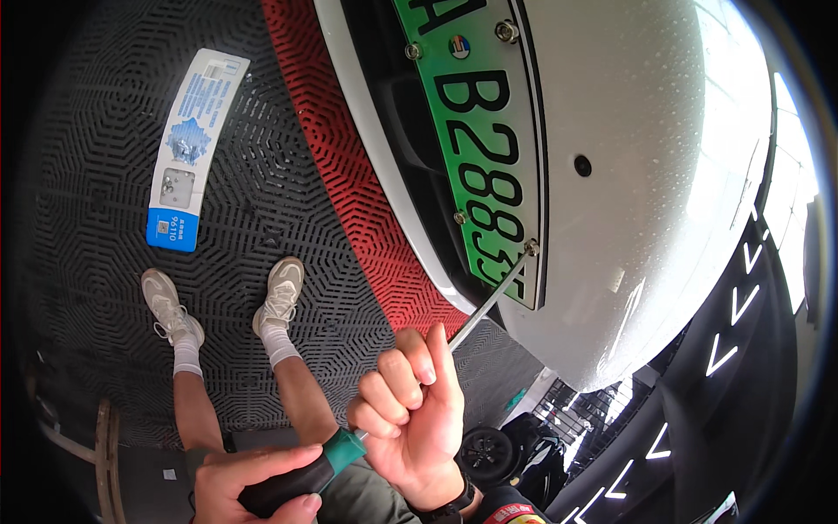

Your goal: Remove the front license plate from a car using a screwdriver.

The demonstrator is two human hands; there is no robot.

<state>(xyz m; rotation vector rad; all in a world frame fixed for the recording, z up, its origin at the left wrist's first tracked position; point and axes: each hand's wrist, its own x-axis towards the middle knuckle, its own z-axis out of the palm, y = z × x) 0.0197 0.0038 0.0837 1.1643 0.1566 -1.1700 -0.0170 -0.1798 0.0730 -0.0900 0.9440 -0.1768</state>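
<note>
A long screwdriver point(340, 456) with a black and green handle runs up and right across the view. My left hand point(253, 485) is wrapped round the handle. My right hand point(410, 410), with a dark watch at the wrist, has its fingers curled round the metal shaft. The tip meets a silver screw point(531, 248) at the lower right corner of a green license plate point(467, 162). The plate is mounted on a white car point(628, 105). Other silver screws point(506, 32) sit along its edges.
A white and blue printed package point(188, 148) lies on the black grid floor point(96, 157) at left. My feet in pale sneakers point(279, 293) stand below it. A red floor strip point(349, 166) runs beside the bumper. A dark wheel point(487, 450) shows at lower right.
</note>
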